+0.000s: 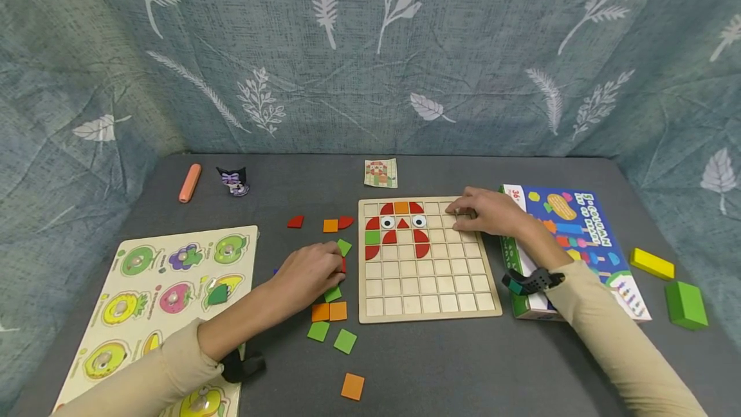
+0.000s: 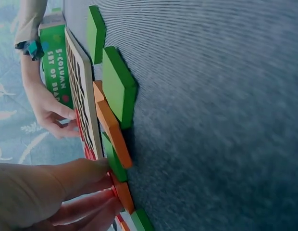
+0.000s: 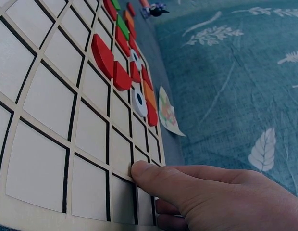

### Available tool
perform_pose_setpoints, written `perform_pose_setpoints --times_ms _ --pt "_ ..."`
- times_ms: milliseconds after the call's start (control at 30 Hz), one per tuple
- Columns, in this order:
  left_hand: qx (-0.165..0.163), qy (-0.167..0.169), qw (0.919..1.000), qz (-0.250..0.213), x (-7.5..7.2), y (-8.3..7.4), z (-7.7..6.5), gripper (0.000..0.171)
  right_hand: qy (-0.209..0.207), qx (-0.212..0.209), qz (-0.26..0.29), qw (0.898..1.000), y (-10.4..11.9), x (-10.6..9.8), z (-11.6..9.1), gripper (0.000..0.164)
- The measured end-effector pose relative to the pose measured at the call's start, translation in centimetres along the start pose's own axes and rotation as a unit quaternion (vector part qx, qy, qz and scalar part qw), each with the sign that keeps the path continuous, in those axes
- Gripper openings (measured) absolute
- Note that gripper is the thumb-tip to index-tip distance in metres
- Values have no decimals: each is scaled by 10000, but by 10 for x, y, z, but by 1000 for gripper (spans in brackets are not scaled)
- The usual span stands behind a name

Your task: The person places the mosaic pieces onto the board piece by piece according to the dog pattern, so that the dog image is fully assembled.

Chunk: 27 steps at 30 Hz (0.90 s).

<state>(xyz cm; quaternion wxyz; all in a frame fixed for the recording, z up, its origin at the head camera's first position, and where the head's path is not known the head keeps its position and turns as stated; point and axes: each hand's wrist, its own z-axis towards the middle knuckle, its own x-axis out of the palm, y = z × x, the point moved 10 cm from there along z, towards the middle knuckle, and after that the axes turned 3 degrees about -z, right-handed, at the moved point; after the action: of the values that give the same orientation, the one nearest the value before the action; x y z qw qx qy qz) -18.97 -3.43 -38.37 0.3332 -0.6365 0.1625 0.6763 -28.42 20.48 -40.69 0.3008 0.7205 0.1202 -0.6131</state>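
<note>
Backdrop: blue-grey cloth printed with white leaves [image 1: 347, 101], hung behind the table and along its sides.
Table: dark grey surface [image 1: 440, 365], bearing everything below.
Fruit board: pale board with coloured fruit pictures [image 1: 247, 282], at left, partly under the left forearm; a dark green piece [image 1: 217, 295] lies on it.
Grid board: flat, pale wooden board of square cells [image 1: 430, 304], mid-table, its upper left part filled with pieces.
Box: white, blue and green printed carton [image 1: 573, 243], just right of the grid board, partly behind the right forearm.
Left hand [image 1: 309, 275]: low over loose pieces, fingers bent, thumb and fingertips at a red piece [image 1: 343, 265]; whether they grip it, I cannot tell.
Right hand [image 1: 494, 212]: palm down at the grid board's upper right corner, thumb resting on the cells, fingers relaxed and grasping nothing.
Blocks: one green [image 1: 686, 305], one longer yellow [image 1: 652, 264], both right of the box.
Card: small paper picture [image 1: 380, 174], beyond the grid board.
Stick: coral, round-ended [image 1: 190, 183], far left.
Figurine: black, white and purple [image 1: 234, 181], beside the stick.
Loose squares: flat orange [image 1: 352, 387] and green [image 1: 345, 341], left of and below the grid board.
Quarter-circles: flat red, some loose [image 1: 295, 221], others set in the grid.
Eye pieces: two, white with dark centres [image 1: 387, 222], in the grid.
Triangle: one, red [image 1: 403, 224], between the eye pieces.
</note>
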Motion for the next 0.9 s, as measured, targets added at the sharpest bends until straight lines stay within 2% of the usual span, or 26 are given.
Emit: perform_pose_setpoints --times_ms 167,300,500,600,733,900 --pt "-113 13 9996 240 1 1 3 14 3 16 -19 10000 0 0 1 34" --pt "-191 -50 9995 261 1 2 5 17 8 4 -13 10000 0 -1 1 34" --pt "-355 -83 9993 -34 1 7 7 19 16 -16 -16 10000 0 0 0 34" --pt "-339 -43 9993 -181 1 8 8 13 47 -12 11 10000 0 0 0 34" --pt "-285 -14 9992 -270 2 8 9 15 30 4 2 10000 -1 -1 -1 34" --pt "-373 -8 9981 -487 2 10 9 15 33 -2 18 10000 0 -1 -1 34"
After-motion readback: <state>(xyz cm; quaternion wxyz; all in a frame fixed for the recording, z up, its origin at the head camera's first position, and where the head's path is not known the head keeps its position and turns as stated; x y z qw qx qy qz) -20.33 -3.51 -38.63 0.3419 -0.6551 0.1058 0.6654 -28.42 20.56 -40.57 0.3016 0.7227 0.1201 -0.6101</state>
